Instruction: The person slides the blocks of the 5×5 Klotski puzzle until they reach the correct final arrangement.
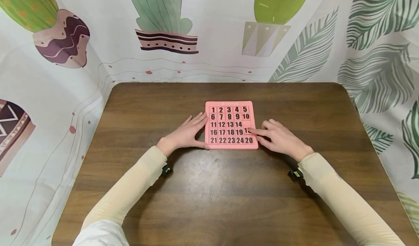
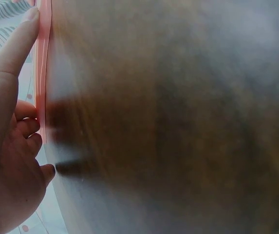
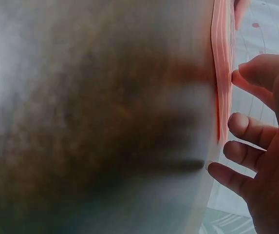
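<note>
A pink sliding number puzzle point(image 1: 230, 103) lies flat on the table. My left hand point(image 1: 184, 134) rests against its left side, fingers stretched along the edge and thumb at the lower left corner. From the right, my right hand point(image 1: 280, 137) reaches in with its index fingertip on a number tile point(image 1: 246, 130) in the last column. That tile sits slightly higher than its row, and the fingertip covers part of its number. Above it, beside the 14 tile point(image 1: 238, 124), is a bare pink gap. In the right wrist view the other fingers point(image 3: 249, 129) are spread beside the puzzle's edge.
The brown wooden table point(image 1: 203, 206) has rounded back corners. Behind it hangs a white cloth point(image 1: 216, 28) printed with cacti and leaves. A small dark device point(image 1: 166, 170) is strapped at the left wrist, and another device point(image 1: 296, 174) at the right.
</note>
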{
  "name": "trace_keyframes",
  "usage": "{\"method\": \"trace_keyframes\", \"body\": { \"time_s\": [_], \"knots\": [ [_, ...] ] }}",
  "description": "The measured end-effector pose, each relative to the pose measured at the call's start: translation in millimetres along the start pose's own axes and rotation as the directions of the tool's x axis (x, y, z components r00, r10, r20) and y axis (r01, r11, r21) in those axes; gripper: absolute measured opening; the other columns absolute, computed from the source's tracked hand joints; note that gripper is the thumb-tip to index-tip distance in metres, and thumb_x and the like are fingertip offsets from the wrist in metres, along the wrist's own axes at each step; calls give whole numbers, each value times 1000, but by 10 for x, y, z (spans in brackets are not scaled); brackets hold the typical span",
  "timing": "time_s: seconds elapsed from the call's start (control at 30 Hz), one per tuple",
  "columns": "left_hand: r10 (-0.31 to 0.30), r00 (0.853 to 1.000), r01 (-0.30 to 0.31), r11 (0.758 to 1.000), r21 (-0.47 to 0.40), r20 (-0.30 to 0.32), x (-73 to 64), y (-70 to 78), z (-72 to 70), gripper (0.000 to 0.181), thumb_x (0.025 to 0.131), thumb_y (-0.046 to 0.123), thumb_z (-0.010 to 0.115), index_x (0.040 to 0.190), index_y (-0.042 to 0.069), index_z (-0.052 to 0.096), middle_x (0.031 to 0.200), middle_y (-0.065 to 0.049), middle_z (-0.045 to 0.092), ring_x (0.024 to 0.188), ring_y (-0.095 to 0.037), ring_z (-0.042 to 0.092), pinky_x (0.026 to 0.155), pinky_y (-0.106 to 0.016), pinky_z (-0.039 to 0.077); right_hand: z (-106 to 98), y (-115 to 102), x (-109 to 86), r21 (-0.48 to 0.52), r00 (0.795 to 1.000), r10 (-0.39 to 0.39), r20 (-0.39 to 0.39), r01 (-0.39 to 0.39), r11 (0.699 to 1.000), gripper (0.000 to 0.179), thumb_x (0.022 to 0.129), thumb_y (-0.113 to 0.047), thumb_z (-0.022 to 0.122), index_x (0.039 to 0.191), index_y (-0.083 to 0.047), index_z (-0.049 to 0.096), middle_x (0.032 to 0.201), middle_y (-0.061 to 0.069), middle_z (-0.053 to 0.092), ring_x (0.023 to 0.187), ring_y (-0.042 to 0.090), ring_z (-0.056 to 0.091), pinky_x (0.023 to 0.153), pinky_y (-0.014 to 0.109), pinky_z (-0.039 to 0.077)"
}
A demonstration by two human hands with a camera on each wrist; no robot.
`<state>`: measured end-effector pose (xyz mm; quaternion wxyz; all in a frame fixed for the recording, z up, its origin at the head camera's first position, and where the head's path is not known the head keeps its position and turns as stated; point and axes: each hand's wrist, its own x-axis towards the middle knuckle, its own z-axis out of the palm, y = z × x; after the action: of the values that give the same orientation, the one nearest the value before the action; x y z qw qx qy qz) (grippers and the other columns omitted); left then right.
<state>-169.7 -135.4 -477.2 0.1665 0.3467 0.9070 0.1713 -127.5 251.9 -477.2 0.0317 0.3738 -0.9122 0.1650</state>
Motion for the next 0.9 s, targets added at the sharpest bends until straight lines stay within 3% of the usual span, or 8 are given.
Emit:
{"method": "trace_keyframes", "body": {
  "time_s": [0.27, 0.9],
  "knots": [
    [-14, 1000, 14, 1000, -22, 8, -8, 24, -14, 122, 82, 64, 80, 166, 4, 16, 175, -12, 6, 162, -26, 2, 130, -50, 3, -4, 20, 29, 2, 998, 48, 45, -48, 999, 40, 100, -23, 70, 139, -17, 70, 85, 0, 51, 80, 19, 39, 73, 32, 34],
    [-6, 1000, 6, 1000, 1, 13, 6, 0, -11, 122, 82, 66, 79, 166, 4, 16, 175, -12, 6, 162, -25, 1, 130, -51, 4, 5, 76, 111, -18, 997, 65, 32, -64, 998, 41, 99, -21, 70, 139, -14, 70, 84, 1, 51, 78, 20, 38, 70, 32, 33]
  ]
}}
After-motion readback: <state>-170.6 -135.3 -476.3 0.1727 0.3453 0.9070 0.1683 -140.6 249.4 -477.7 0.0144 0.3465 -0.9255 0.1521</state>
